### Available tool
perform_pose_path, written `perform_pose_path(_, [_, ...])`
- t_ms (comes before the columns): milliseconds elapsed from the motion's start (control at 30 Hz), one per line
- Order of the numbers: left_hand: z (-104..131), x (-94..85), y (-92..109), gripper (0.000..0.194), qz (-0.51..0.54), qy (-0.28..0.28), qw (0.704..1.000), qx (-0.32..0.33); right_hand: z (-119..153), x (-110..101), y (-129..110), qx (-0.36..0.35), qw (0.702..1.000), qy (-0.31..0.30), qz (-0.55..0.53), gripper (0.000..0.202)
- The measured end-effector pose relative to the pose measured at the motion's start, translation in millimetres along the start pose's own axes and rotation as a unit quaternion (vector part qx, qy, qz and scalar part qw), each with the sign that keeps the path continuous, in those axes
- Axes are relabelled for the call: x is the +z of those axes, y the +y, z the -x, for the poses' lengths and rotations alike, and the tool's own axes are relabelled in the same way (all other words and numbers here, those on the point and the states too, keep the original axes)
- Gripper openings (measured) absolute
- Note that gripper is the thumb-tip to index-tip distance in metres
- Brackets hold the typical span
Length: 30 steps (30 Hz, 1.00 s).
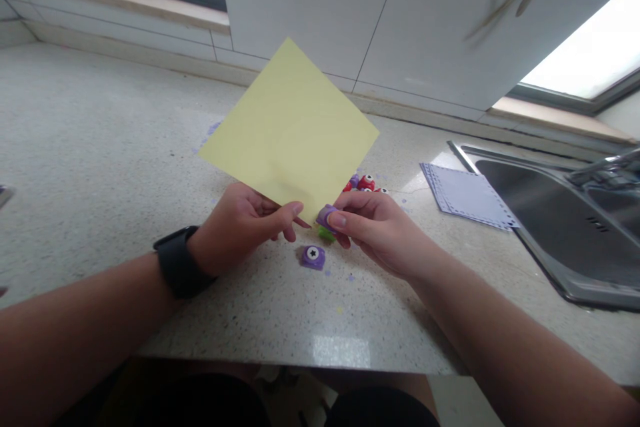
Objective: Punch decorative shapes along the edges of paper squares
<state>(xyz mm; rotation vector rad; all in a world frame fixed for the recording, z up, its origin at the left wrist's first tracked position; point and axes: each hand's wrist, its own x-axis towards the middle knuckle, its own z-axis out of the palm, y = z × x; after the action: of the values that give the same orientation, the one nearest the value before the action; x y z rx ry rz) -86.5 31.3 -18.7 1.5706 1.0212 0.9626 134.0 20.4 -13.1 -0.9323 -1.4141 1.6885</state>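
Observation:
My left hand (250, 220) pinches the lower edge of a yellow paper sheet (295, 127) between thumb and fingers, holding it raised with one corner toward me. A small purple punch (326, 215) is gripped between the thumb and fingers of my right hand (373, 223), at the sheet's nearest corner. Just below that corner, a green punch (327, 234) shows in part. Another purple punch (313, 257), with a star on its white button, sits on the counter nearer to me.
Red and purple punches (366, 182) lie behind my right hand. A stack of pale purple sheets (467, 197) with punched edges rests beside the metal sink (545, 233) on the right. Purple paper bits dot the speckled counter (125, 127). A wall stands behind.

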Motion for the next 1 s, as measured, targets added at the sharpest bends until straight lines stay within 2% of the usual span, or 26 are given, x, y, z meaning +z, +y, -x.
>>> perform_pose_path(467, [0.8,-0.3,-1.2,0.031,-0.011,-0.008,1.000,-0.003,-0.8,1.2,-0.2,-0.012,1.000,-0.012,-0.010,0.014])
perform_pose_path(1000, [-0.3,-0.1,-5.0,0.031,-0.009,-0.017,1.000,-0.001,-1.3,2.7,-0.5,-0.004,1.000,-0.009,0.005,0.019])
